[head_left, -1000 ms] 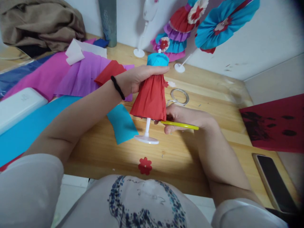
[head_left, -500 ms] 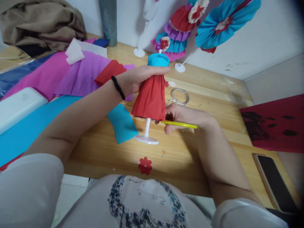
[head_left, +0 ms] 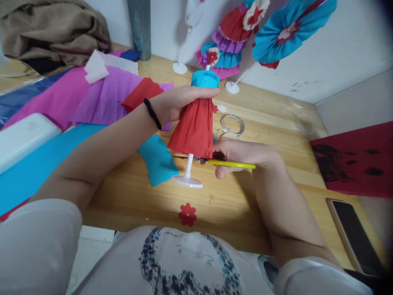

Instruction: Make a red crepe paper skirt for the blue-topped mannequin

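My left hand [head_left: 184,100] is closed around the waist of a small dress form [head_left: 187,180] on a white stand. It wears a blue crepe paper top [head_left: 205,78] and a pleated red paper skirt [head_left: 193,130]. The form leans slightly, its round base low over the table. In my right hand [head_left: 227,153] is a pair of scissors [head_left: 231,164] with yellow handles. Their dark blades lie just under the skirt's hem, by the white pole, partly hidden by the skirt.
A blue paper piece [head_left: 158,159] and a red paper flower [head_left: 187,214] lie on the wooden table. A tape roll [head_left: 232,125] is beyond my right hand. Purple paper [head_left: 101,96] spreads at left, a phone [head_left: 353,235] at right. Finished paper dresses [head_left: 231,28] stand by the wall.
The scissors have dropped slightly below the hem, so more of their blades shows. The skirt's lower end and the base have swung a little to the left.
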Available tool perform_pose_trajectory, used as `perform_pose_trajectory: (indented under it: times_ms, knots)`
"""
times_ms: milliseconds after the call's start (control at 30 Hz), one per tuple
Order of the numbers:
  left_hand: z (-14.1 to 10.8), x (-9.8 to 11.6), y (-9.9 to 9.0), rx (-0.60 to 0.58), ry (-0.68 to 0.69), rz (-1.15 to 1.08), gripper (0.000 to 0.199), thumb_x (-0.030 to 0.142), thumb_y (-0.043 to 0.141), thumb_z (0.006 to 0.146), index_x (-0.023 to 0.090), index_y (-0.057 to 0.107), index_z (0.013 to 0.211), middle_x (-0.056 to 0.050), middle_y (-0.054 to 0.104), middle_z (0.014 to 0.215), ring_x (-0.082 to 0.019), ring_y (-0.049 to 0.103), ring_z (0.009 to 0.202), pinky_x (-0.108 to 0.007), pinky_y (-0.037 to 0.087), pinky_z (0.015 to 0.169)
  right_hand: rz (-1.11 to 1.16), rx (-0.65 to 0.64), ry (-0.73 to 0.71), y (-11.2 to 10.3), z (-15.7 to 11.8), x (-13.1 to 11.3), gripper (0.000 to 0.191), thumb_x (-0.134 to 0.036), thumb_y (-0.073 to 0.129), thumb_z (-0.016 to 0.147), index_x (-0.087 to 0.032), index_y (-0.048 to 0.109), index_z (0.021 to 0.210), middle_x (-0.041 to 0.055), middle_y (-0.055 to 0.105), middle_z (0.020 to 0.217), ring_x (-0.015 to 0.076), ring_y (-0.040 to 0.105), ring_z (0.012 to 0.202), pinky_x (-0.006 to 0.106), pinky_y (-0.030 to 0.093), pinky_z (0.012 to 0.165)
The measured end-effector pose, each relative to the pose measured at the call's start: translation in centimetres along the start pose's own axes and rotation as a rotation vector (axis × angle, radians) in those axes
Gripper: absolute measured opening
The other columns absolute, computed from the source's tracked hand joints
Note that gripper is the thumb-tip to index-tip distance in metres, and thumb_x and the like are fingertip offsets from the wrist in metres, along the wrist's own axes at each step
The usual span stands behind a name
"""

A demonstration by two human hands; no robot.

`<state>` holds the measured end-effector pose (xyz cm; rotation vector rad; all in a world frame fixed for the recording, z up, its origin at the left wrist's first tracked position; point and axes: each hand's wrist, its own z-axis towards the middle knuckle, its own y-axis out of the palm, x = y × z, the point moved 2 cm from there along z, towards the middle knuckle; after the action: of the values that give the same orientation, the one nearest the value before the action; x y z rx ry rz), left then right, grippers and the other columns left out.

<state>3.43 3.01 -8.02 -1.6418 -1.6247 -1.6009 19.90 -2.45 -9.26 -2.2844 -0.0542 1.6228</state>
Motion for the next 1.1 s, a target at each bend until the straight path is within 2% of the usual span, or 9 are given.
perform_pose_trajectory:
  times_ms: [133, 300, 500, 700, 900, 1100]
  knots:
    - [0.1, 0.1, 0.0, -0.086, 0.012, 0.102, 0.029, 0.020, 0.052, 0.100, 0.012, 0.059, 0.073, 0.000, 0.065, 0.060, -0.009, 0.062, 0.053, -0.025, 0.055, 0.072, -0.040, -0.005, -0.014, 0.1, 0.0, 0.0, 0.058, -0.070, 0.072, 0.074, -0.015, 0.054, 0.074, -0.0039, 0.047, 0.064, 0.0107, 0.039, 0.064, 0.023, 0.033, 0.056]
    - [-0.1, 1.0, -0.2, -0.072, 0.062, 0.109, 0.025, 0.018, 0.051, 0.102, 0.013, 0.058, 0.078, 0.001, 0.066, 0.062, -0.009, 0.063, 0.054, -0.027, 0.056, 0.072, -0.351, 0.001, 0.190, 0.1, -0.2, 0.3, 0.058, -0.069, 0.068, 0.079, -0.012, 0.068, 0.092, 0.0028, 0.062, 0.079, 0.0133, 0.046, 0.068, 0.026, 0.034, 0.062]
    - [-0.8, 2.7, -0.4, 0.006, 0.246, 0.162, 0.025, 0.015, 0.061, 0.095, 0.015, 0.060, 0.069, 0.002, 0.064, 0.061, -0.009, 0.063, 0.056, -0.024, 0.055, 0.069, -0.543, 0.026, 0.392, 0.1, -0.4, -0.9, 0.045, -0.057, 0.070, 0.083, -0.013, 0.072, 0.094, 0.0035, 0.062, 0.075, 0.0129, 0.046, 0.063, 0.027, 0.029, 0.060]
    - [-2.3, 3.8, -0.4, -0.004, 0.389, 0.280, 0.025, 0.019, 0.069, 0.088, 0.016, 0.067, 0.063, -0.001, 0.067, 0.068, -0.010, 0.063, 0.065, -0.026, 0.054, 0.071, -0.611, 0.082, 0.403, -0.6, -1.7, -1.8, 0.030, -0.044, 0.070, 0.084, -0.014, 0.069, 0.087, 0.0006, 0.055, 0.066, 0.0129, 0.044, 0.060, 0.027, 0.029, 0.060]
    - [-3.4, 4.6, 0.1, 0.023, 0.453, 0.302, 0.029, 0.018, 0.066, 0.090, 0.019, 0.062, 0.061, 0.001, 0.064, 0.067, -0.011, 0.059, 0.065, -0.026, 0.053, 0.074, -0.513, 0.171, 0.398, -1.2, -3.4, -2.0, 0.053, -0.060, 0.067, 0.081, -0.011, 0.067, 0.100, 0.0071, 0.060, 0.083, 0.0161, 0.049, 0.068, 0.030, 0.036, 0.065]
    - [-3.0, 4.5, 0.0, 0.077, 0.425, 0.263, 0.032, 0.016, 0.063, 0.092, 0.016, 0.060, 0.060, 0.002, 0.062, 0.064, -0.008, 0.057, 0.061, -0.026, 0.049, 0.072, -0.566, 0.232, 0.358, -1.0, -3.3, -2.2, 0.051, -0.060, 0.070, 0.080, -0.013, 0.062, 0.099, 0.0032, 0.055, 0.076, 0.0142, 0.044, 0.064, 0.029, 0.032, 0.062]
